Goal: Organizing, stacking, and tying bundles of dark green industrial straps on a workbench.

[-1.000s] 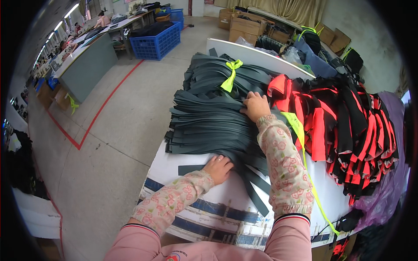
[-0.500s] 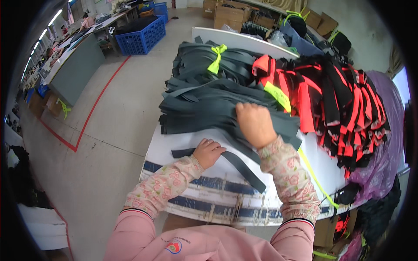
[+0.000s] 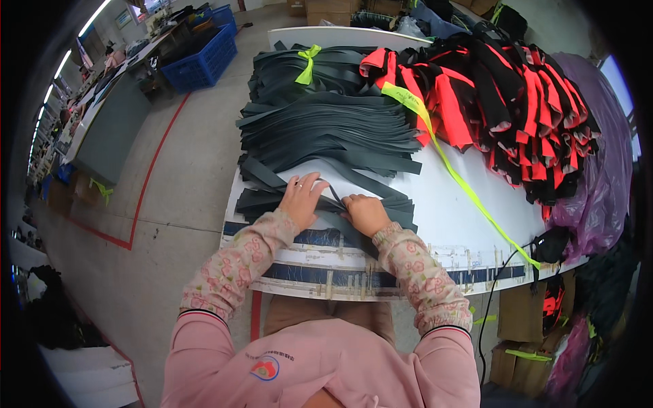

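Several dark grey fabric strips lie in a small loose bunch (image 3: 262, 202) near the table's front edge. My left hand (image 3: 299, 204) rests on them with its fingers spread. Close beside it, my right hand (image 3: 367, 215) is closed, pinching one dark grey strip (image 3: 333, 192) between thumb and fingers. That strip bends up on edge between both hands, and part of the bunch is hidden under them. Just beyond lies a large layered pile of the same strips (image 3: 320, 129), its far part tied with a yellow-green band (image 3: 309, 64).
A heap of black and neon-orange fabric pieces (image 3: 503, 102) covers the table's right, beside a purple plastic bag (image 3: 598, 149). A long yellow-green ribbon (image 3: 462, 187) crosses the white tabletop (image 3: 442, 211). A blue crate (image 3: 201, 61) stands on the floor at far left.
My right hand has come from the big pile toward my left hand and now pinches a strip. Several strips lie by my hands where a single one lay. The view has shifted.
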Demonstrator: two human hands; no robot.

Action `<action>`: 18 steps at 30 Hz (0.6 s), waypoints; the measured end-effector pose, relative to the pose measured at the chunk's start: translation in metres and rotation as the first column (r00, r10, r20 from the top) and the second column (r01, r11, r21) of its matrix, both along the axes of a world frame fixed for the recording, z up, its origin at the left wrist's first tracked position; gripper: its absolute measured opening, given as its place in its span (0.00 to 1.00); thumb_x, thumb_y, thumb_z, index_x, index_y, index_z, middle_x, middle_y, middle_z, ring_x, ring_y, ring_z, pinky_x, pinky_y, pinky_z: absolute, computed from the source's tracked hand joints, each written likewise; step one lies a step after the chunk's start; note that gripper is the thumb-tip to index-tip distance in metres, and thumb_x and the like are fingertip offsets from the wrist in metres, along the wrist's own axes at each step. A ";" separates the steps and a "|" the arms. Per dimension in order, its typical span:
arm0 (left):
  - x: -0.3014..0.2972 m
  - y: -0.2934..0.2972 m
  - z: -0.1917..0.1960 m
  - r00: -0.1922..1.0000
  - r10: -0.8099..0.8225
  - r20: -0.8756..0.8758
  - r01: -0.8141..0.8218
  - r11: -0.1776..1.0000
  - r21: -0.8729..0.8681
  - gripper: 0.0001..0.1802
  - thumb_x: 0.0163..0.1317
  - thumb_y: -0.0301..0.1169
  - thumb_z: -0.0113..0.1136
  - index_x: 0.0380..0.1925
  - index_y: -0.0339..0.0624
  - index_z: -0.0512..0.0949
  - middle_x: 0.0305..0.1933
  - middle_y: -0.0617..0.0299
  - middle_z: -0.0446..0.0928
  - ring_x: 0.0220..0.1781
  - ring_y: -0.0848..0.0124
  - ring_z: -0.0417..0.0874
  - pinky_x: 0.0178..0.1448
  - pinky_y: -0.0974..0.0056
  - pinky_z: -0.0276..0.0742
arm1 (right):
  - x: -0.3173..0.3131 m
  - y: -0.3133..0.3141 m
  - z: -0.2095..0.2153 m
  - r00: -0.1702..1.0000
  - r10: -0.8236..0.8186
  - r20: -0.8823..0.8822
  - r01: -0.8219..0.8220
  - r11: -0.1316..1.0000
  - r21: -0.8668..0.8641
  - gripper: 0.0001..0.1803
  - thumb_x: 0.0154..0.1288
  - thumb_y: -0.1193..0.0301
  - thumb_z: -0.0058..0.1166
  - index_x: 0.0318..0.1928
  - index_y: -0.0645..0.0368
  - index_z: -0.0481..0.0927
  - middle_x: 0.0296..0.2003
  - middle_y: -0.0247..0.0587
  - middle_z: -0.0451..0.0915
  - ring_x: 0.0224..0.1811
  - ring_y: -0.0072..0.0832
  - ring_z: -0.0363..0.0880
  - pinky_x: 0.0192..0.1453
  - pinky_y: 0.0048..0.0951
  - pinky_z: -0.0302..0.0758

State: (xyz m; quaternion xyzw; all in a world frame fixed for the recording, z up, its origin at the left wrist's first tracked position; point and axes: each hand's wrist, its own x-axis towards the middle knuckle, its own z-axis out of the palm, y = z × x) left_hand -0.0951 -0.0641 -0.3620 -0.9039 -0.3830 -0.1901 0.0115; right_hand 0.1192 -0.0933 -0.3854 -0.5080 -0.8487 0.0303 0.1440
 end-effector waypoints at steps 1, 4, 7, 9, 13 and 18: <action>-0.003 0.008 -0.004 0.998 -0.030 -0.062 0.029 0.999 -0.018 0.44 0.44 0.38 0.74 0.62 0.53 0.61 0.60 0.53 0.66 0.61 0.56 0.71 0.65 0.48 0.59 | 0.002 0.001 0.002 1.000 0.009 -0.018 -0.010 0.999 -0.034 0.13 0.56 0.63 0.61 0.36 0.58 0.78 0.31 0.41 0.79 0.36 0.39 0.81 0.40 0.39 0.77; 0.017 0.009 0.025 0.968 -0.048 -0.248 -0.094 0.842 -0.530 0.50 0.41 0.43 0.77 0.64 0.50 0.60 0.58 0.52 0.70 0.59 0.55 0.72 0.62 0.47 0.63 | 0.012 0.000 0.002 0.999 -0.016 -0.033 0.014 0.997 -0.078 0.13 0.57 0.63 0.62 0.38 0.58 0.79 0.32 0.42 0.80 0.38 0.39 0.82 0.42 0.39 0.77; 0.021 0.003 0.014 0.924 -0.078 -0.374 -0.040 0.954 -0.297 0.47 0.42 0.50 0.75 0.63 0.51 0.64 0.50 0.56 0.77 0.53 0.56 0.77 0.59 0.53 0.66 | 0.012 0.003 0.006 0.999 -0.010 -0.052 0.005 0.996 -0.085 0.13 0.56 0.63 0.62 0.36 0.57 0.79 0.34 0.41 0.82 0.38 0.38 0.83 0.41 0.39 0.78; 0.022 0.010 -0.001 0.914 -0.080 -0.397 0.000 0.981 -0.196 0.44 0.44 0.50 0.74 0.61 0.51 0.67 0.49 0.57 0.78 0.53 0.57 0.78 0.59 0.54 0.66 | 0.013 0.009 0.012 0.999 -0.005 -0.044 -0.004 0.978 -0.207 0.14 0.57 0.61 0.62 0.38 0.56 0.81 0.35 0.42 0.83 0.37 0.40 0.83 0.40 0.39 0.78; 0.030 0.035 -0.011 0.923 -0.099 -0.373 -0.053 0.925 -0.377 0.22 0.53 0.38 0.65 0.50 0.52 0.76 0.44 0.56 0.81 0.50 0.57 0.81 0.52 0.53 0.73 | 0.016 0.019 0.023 0.999 -0.033 -0.020 0.022 0.913 -0.408 0.18 0.58 0.60 0.61 0.46 0.54 0.80 0.39 0.41 0.83 0.43 0.41 0.82 0.47 0.45 0.75; 0.037 0.049 -0.001 0.932 -0.073 -0.355 -0.085 0.907 -0.411 0.15 0.54 0.30 0.58 0.44 0.53 0.79 0.38 0.52 0.82 0.44 0.54 0.83 0.46 0.52 0.77 | 0.017 0.003 0.020 0.985 -0.137 -0.107 0.082 0.909 -0.408 0.34 0.58 0.58 0.61 0.64 0.50 0.67 0.54 0.45 0.76 0.61 0.43 0.71 0.65 0.58 0.61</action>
